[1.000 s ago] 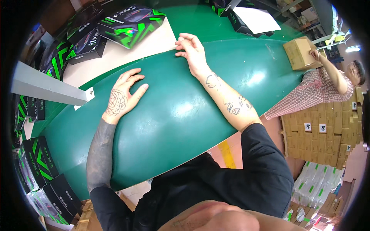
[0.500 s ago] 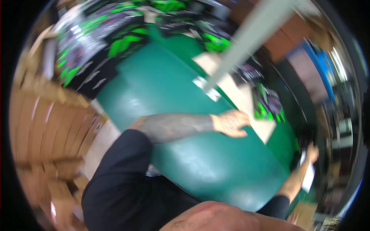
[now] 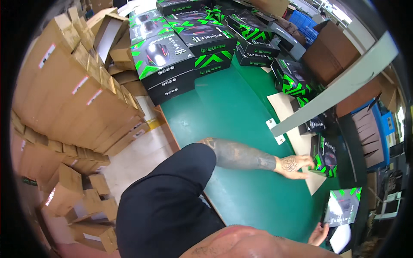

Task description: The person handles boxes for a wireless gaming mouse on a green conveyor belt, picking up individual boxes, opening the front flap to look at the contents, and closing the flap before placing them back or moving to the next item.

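My left hand reaches across the green table from the left. Its fingers are spread beside the near left side of a black and green box, its fingertips close to the box edge; contact is hard to make out. My right hand, low at the right, grips the near left corner of another black and green box with a mouse pictured on top. A white, smooth-looking piece shows just below that box; its kind is unclear.
Stacked black and green boxes stand at the table's far left, with more at the back. A grey metal post slants over the table. Brown cartons fill the left side. A blue crate sits at right.
The view has swung and steadied. My left hand has moved right, to the box beside the cardboard strip. My right hand has come nearer, and a box now shows at its fingers.
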`<state>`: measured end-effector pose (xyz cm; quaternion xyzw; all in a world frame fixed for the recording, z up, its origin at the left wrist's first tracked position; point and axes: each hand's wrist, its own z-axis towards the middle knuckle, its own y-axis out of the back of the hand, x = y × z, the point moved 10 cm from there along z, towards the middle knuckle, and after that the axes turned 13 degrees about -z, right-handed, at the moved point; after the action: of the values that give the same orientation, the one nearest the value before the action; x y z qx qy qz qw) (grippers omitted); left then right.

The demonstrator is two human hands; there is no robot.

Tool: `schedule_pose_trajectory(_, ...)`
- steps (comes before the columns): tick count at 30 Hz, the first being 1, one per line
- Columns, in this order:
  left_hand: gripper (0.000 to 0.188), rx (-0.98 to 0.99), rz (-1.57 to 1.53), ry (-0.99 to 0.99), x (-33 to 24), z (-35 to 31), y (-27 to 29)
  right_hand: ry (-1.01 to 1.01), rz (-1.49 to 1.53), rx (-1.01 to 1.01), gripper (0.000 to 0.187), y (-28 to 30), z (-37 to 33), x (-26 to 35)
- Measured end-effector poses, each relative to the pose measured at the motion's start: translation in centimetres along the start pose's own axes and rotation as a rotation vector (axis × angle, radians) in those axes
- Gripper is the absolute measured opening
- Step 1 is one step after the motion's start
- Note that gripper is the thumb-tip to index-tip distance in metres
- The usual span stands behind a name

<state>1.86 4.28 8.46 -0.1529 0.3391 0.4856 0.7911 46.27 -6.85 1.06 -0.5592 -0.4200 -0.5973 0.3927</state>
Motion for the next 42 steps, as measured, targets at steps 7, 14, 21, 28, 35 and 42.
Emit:
schedule_pose_trajectory(7, 0.051, -0.155, 0.284, -0.094, -7.9, 2.3, 2.2, -0.012, -0.001, 0.35, 0.071, -25.4, -11.6, 4.6)
schedule_pose_trajectory(14, 0.047, 0.051, 0.489, -0.199, -7.2, 3.6, 0.0, 0.03, 0.008, 0.406, 0.076, -28.9, -11.3, 2.8)
schedule_pose_trajectory(21, 0.083, 0.168, 0.7, 0.246, 0.0, 2.2, -1.0, -0.019, 0.095, 0.603, 0.08, -30.8, -12.9, 3.1)
schedule_pose_trajectory(28, 0.083, 0.218, 0.691, 0.455, 0.0, 1.3, -1.3, -0.242, 0.13, 0.412, 0.063, -28.0, -12.0, 0.2)
schedule_pose_trajectory(35, 0.055, 0.075, 0.522, 0.114, -2.1, 3.3, -0.8, -0.126, 0.048, 0.486, 0.09, -28.2, -12.2, 1.5)
schedule_pose_trajectory(42, 0.049, 0.087, 0.31, 0.194, -3.2, 4.3, 1.4, -0.034, 0.02, 0.646, 0.111, -30.3, -11.4, 2.7)
